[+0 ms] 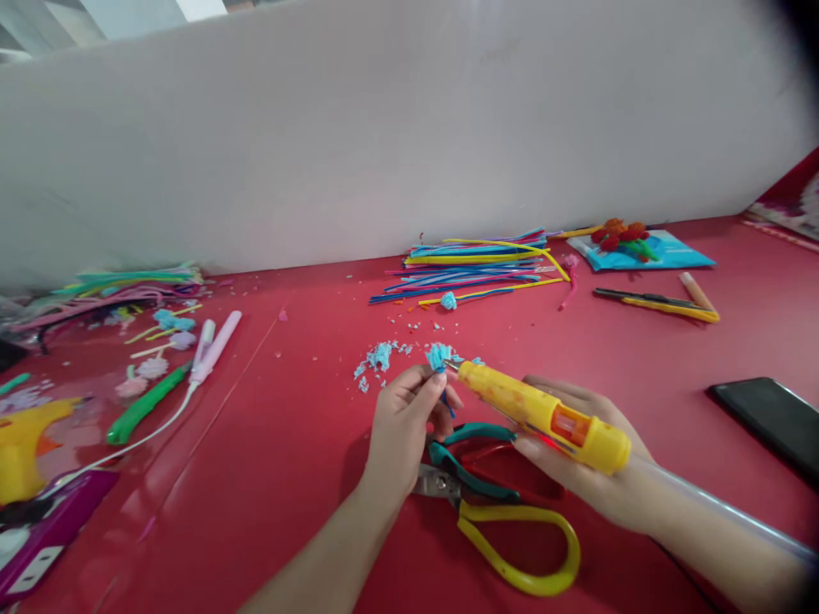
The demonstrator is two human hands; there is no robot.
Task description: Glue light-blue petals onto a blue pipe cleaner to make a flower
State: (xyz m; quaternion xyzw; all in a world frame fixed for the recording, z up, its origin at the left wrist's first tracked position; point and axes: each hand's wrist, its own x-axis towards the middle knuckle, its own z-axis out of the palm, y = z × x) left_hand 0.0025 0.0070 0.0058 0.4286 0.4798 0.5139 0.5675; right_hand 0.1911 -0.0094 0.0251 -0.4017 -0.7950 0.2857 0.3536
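Pinched in my left hand is a small light-blue fuzzy flower head with a dark blue stem below it. My right hand is wrapped round a yellow hot glue gun, and a clear glue stick runs out of its back end. The gun's metal nozzle touches or nearly touches the flower's base. Under and between my hands lie yellow-handled scissors and teal-handled pliers, partly covered. Light-blue fuzz clippings are scattered just beyond my left hand.
Pipe cleaners lie bundled along the wall. At right are a black phone, a folding tool and a blue packet with red flowers. A pink hair iron, a green-handled cutter, another yellow glue gun and a purple power strip crowd the left.
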